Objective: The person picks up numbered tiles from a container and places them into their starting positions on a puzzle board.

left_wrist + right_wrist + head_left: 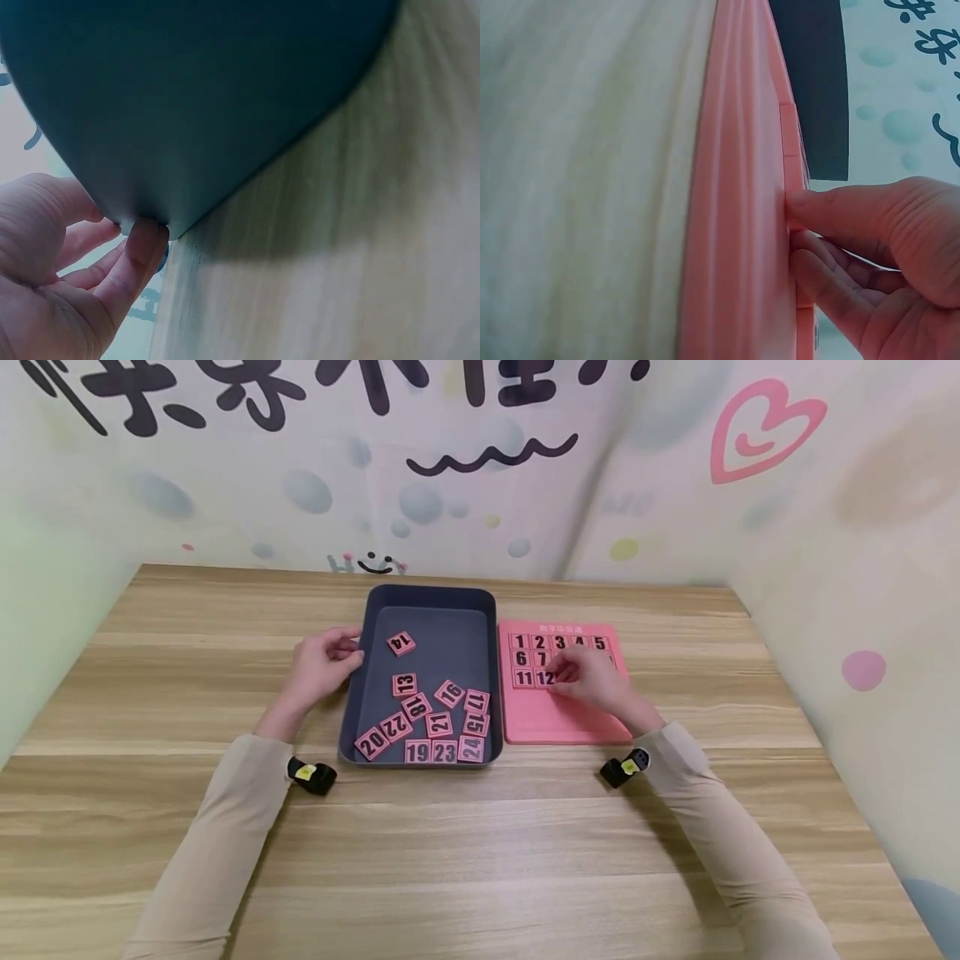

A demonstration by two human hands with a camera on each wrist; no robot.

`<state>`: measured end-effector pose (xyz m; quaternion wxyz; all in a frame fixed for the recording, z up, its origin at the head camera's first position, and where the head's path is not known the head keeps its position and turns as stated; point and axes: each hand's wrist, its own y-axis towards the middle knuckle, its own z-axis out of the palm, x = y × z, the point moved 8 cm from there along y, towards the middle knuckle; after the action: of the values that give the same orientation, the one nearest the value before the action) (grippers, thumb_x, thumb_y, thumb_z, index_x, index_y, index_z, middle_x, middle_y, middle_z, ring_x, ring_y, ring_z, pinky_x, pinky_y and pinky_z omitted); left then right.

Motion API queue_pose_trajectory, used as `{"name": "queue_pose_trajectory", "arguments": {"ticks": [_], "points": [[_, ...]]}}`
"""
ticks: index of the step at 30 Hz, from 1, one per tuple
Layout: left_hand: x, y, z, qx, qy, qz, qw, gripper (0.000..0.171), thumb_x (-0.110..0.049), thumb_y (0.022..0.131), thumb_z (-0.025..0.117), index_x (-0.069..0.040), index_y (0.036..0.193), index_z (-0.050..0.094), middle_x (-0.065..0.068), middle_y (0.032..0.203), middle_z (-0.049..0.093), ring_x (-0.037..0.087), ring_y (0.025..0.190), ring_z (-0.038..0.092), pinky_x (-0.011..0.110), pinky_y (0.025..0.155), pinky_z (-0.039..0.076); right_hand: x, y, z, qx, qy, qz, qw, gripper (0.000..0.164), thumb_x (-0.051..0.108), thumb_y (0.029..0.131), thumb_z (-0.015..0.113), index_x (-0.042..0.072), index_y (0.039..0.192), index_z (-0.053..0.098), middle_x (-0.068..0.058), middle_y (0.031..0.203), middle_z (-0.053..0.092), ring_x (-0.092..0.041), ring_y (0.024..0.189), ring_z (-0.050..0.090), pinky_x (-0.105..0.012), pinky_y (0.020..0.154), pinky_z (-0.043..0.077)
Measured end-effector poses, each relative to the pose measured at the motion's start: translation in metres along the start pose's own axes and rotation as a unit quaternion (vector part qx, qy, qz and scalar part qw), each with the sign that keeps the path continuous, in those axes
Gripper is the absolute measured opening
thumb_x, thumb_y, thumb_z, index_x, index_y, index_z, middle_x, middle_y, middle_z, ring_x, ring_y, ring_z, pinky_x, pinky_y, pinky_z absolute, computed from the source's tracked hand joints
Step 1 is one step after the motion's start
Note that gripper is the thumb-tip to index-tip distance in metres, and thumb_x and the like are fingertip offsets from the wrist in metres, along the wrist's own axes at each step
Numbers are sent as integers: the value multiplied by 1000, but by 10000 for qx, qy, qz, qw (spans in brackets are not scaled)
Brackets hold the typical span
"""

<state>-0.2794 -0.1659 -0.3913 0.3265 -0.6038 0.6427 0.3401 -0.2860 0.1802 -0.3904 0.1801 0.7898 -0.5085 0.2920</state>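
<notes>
In the head view my left hand (326, 664) grips the left wall of a dark blue-grey tray (442, 618); the left wrist view has its fingertips (146, 232) against the tray's side. Pink square number tiles lie inside, among them tile 14 (401, 643), tile 13 (404, 684) and tile 20 (372, 743). To the tray's right is a pink number board (555, 718) with tiles set in rows. My right hand (596, 681) pinches tile 12 (545, 678) in the third row, beside tile 11 (524, 678). It covers part of the rows behind.
Tray and board lie side by side on a wood-grain table (480, 860), near its far edge. Behind them rises a wall covering (300, 527) with black writing and coloured dots. Each wrist wears a black strap device (313, 775).
</notes>
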Motion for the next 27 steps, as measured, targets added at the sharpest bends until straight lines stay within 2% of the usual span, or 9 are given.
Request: {"name": "queue_pose_trajectory", "arguments": {"ticks": [6,11,20,27], "points": [[-2,0,1,30,-27,39,10000,38,0,89,56,8,126,53,28,109,61,34,93,60,19,73,50,14,4,-7,-252,-183,-354,9989,24,2,73,77,-4,90,62,-14,83,61,-24,76,57,-33,69,50],[-1,0,1,14,-23,22,10000,38,0,89,56,8,126,53,28,109,60,35,94,60,20,74,51,40,15,-7,-185,125,-514,9984,26,5,77,76,-4,98,63,-14,89,63,-24,80,58,-34,70,50],[-2,0,0,-11,-26,67,10000,37,0,89,57,8,125,53,28,108,61,35,93,60,10,67,45,88,40,14,134,592,-539,9967,28,9,80,73,-3,103,63,-11,91,63,-21,83,59,-30,72,52],[-3,0,0,-30,-61,128,9999,37,1,88,57,9,124,54,29,107,61,35,92,60,7,66,44,113,60,31,186,773,-683,9945,28,10,80,74,-3,102,65,-9,89,63,-18,78,59,-25,70,51]]}}
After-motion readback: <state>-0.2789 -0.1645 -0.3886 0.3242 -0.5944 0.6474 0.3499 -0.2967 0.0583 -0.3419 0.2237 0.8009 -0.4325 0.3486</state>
